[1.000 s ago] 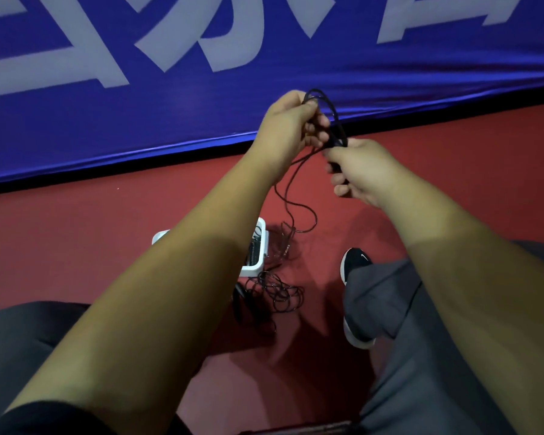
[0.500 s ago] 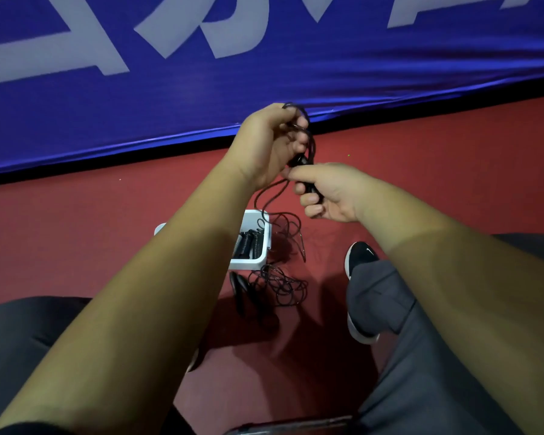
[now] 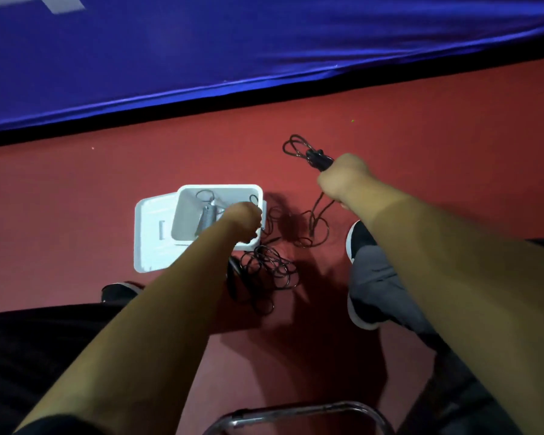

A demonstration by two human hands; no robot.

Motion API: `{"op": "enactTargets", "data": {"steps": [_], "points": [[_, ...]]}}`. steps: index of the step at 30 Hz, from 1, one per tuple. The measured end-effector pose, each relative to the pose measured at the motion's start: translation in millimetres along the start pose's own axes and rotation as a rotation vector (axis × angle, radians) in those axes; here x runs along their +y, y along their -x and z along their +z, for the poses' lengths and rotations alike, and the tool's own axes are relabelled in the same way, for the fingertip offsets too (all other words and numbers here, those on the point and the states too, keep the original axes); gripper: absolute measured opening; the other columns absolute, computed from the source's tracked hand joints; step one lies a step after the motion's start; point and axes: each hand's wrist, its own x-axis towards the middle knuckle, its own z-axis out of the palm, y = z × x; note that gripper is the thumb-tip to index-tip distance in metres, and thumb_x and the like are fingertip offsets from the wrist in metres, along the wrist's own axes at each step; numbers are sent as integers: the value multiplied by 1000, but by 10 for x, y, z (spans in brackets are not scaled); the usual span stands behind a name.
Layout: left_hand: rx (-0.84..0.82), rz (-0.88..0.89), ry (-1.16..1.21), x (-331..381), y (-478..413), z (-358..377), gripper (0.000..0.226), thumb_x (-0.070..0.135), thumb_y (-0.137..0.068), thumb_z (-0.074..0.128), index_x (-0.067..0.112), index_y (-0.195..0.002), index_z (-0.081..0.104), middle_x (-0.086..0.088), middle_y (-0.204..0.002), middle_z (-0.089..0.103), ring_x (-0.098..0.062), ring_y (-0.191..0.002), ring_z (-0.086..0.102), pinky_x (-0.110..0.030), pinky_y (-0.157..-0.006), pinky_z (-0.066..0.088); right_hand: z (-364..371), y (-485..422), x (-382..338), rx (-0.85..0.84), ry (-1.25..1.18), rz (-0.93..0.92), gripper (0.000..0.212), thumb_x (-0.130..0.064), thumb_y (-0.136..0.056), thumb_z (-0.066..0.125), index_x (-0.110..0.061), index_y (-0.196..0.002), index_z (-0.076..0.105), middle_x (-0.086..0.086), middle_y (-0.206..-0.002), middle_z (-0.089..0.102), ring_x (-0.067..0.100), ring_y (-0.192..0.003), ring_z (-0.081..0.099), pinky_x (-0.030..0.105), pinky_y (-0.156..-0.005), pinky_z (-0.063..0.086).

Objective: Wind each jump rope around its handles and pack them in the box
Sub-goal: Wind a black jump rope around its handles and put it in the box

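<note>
My right hand (image 3: pixel 343 177) grips the black handles of a jump rope (image 3: pixel 296 147), with a few loops sticking out beyond the fist. Its loose cord hangs down and curls across the red floor (image 3: pixel 318 227) towards the white box (image 3: pixel 220 189). My left hand (image 3: pixel 244 219) is curled low at the box's right rim, where a strand of that cord ends; it seems to grip it. Inside the box lies a wound rope (image 3: pixel 206 218). A second rope (image 3: pixel 267 271) lies in a loose tangle on the floor in front of the box.
The box's white lid (image 3: pixel 151 246) lies at its left. My shoes (image 3: pixel 358 240) (image 3: pixel 120 290) flank the ropes. A blue banner (image 3: pixel 264 42) runs along the far edge of the floor. A metal chair frame (image 3: pixel 296 412) shows at the bottom.
My hands have separated. The left one dropped from the handles down to the box rim, and the right one moved right and lower with the handles. The camera tilted down.
</note>
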Motion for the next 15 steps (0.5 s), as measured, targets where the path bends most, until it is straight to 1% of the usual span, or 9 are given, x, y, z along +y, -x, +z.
{"op": "enactTargets", "data": {"steps": [1,2,3,6,8,9,11,13,15], "points": [[-15,-8,-95,-106,-75,74,37,15,-104,52,13,-140,61,-15,-130,68,-35,-113,71,-40,-85,63,95,-88,3,-2,-35,12,5,-13,-96,62,-13,-100,60,15,-94,66,36,-79,66,38,-67,52],[-15,10,-167,-194,-123,152,43,16,-103,53,16,-146,56,-14,-136,65,-38,-121,66,-43,-96,59,199,-177,11,-9,-60,25,6,-14,-96,62,-13,-101,60,15,-95,66,36,-78,66,38,-66,52],[6,37,-232,-273,-176,225,47,19,-103,54,19,-150,54,-15,-141,63,-38,-125,63,-41,-103,54,301,-258,34,-16,-82,38,8,-15,-95,63,-14,-103,61,15,-95,67,37,-77,67,38,-65,53],[73,77,-243,-394,-301,388,50,28,-102,53,30,-153,52,-15,-140,65,-35,-123,64,-35,-102,50,580,-468,163,-39,-128,87,18,-18,-94,66,-14,-111,69,15,-99,71,38,-84,72,41,-72,61],[77,111,-302,-415,-397,443,49,25,-102,52,31,-151,54,-16,-137,66,-36,-124,63,-36,-101,49,726,-575,279,-55,-157,133,22,-20,-94,69,-13,-114,71,15,-103,72,37,-91,74,44,-78,64],[75,132,-351,-425,-438,464,48,23,-100,52,30,-148,57,-18,-134,66,-38,-121,64,-37,-99,51,786,-617,337,-59,-162,151,21,-21,-94,69,-13,-114,70,14,-102,71,37,-90,74,44,-78,64],[65,142,-440,-417,-474,494,48,25,-98,53,33,-145,58,-17,-135,61,-38,-120,63,-41,-99,54,872,-684,430,-65,-148,162,18,-20,-94,69,-14,-110,69,13,-97,69,36,-84,71,42,-74,62],[57,106,-560,-428,-505,527,50,31,-98,54,40,-147,53,-11,-142,52,-35,-125,61,-44,-102,53,923,-725,483,-64,-122,158,14,-20,-94,69,-17,-108,68,12,-94,68,35,-79,67,38,-67,56],[48,54,-691,-447,-533,568,51,31,-100,52,46,-149,48,-8,-143,48,-34,-125,60,-44,-99,52,943,-745,502,-57,-113,152,13,-20,-94,69,-18,-106,67,12,-93,68,34,-78,67,36,-64,53]]}}
